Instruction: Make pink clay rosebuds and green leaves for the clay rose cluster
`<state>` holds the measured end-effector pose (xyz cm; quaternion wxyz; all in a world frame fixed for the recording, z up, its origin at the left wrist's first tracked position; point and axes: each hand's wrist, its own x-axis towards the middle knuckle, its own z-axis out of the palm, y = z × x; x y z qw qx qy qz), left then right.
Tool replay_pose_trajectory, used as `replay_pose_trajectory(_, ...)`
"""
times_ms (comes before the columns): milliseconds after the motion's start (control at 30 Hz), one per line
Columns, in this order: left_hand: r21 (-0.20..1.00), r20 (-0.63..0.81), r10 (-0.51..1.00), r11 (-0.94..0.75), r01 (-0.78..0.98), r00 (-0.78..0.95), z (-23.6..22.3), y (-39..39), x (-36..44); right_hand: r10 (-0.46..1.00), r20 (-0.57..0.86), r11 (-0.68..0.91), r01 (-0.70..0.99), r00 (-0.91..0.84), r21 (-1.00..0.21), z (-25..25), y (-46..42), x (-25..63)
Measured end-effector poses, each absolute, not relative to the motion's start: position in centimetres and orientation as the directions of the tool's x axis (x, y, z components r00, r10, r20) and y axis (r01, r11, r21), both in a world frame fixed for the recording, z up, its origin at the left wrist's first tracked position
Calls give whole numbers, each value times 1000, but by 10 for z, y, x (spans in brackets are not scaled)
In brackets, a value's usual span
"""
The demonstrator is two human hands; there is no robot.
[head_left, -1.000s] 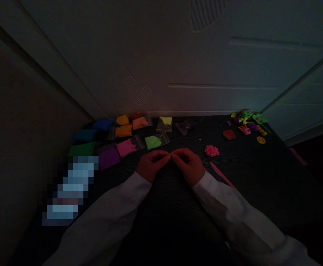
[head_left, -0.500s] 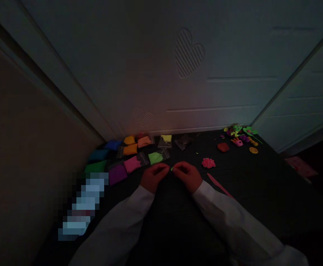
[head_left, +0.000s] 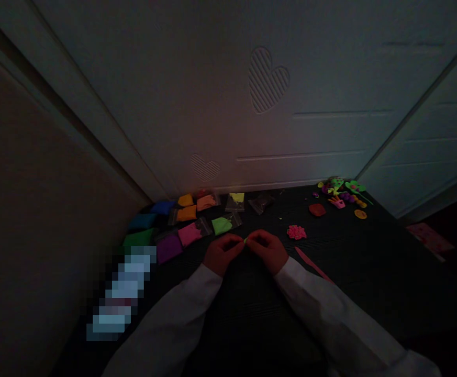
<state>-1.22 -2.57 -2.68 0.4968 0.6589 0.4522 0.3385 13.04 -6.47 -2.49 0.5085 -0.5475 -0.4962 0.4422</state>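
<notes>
In dim light my left hand point(head_left: 222, 253) and my right hand point(head_left: 269, 249) meet fingertip to fingertip over a dark table point(head_left: 369, 272). Both pinch a tiny piece of light green clay point(head_left: 245, 240) between them. Both arms wear white sleeves. Just beyond my hands lies a small bag of green clay point(head_left: 222, 225), and a pink bag point(head_left: 189, 233) lies to its left.
Several clay bags in purple, green, blue, orange and yellow lie at the back left. A pink clay flower point(head_left: 296, 232), a pink modelling stick point(head_left: 312, 264), a red lump point(head_left: 316, 210) and a cluster of clay figures point(head_left: 342, 191) sit to the right. A white panelled wall rises behind.
The view has tilted up, so hands and table sit lower in the frame. My hands keep pinching the green bit and have barely moved on the table.
</notes>
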Motion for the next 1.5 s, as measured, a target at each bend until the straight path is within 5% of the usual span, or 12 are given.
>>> replay_pose_trajectory(433, 808, 308, 853, -468, 358, 421, -21, -36, -14, 972, 230, 188, 437, 43, -880, -20, -71, 131)
replay_pose_trajectory(800, 644, 442, 773, -627, 439, 456, -27, -31, -19, 968, 250, 217, 537, -13, -815, -24, -70, 131)
replay_pose_trajectory(1067, 706, 389, 822, -556, 438, 417, -23, -33, -15, 974, 229, 194, 502, 8, -843, -23, -70, 129)
replay_pose_trajectory(1500, 928, 103, 972, -170, 333, 209, -19, -29, -11, 980, 158, 110, 335, 118, -936, -22, -70, 125)
